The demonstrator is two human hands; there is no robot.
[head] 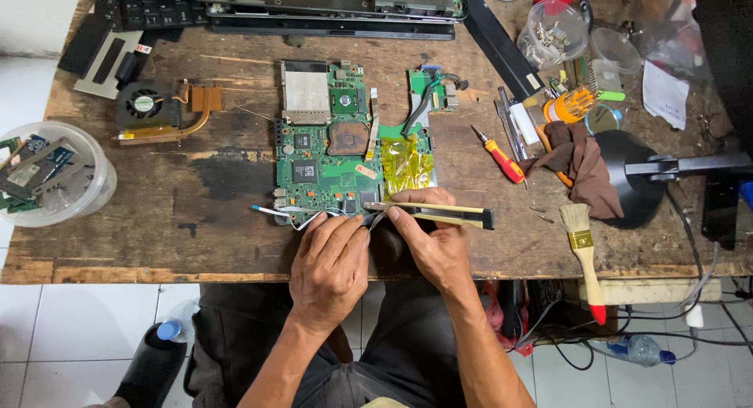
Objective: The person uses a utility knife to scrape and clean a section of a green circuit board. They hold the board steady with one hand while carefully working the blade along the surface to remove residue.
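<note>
Two bare hands meet at the near edge of a green laptop circuit board (329, 153) lying on the worn wooden desk (196, 212). Right hand (435, 239) has its grip closed around a black-and-yellow utility knife (447, 213); left hand (329, 267) pinches thin white wires (294, 214) beside the board's front corner

We find a circuit board (333, 145) lying on the workbench (196, 220) just beyond our left hand (329, 267) and right hand (431, 239), which meet at the board's near edge, the right one closed around a utility knife (447, 213). A screwdriver (502, 161) lies beyond and right of the right hand, a brush (584, 251) well to its right. A cooling fan (149, 106) sits far left beyond the left hand.
</note>
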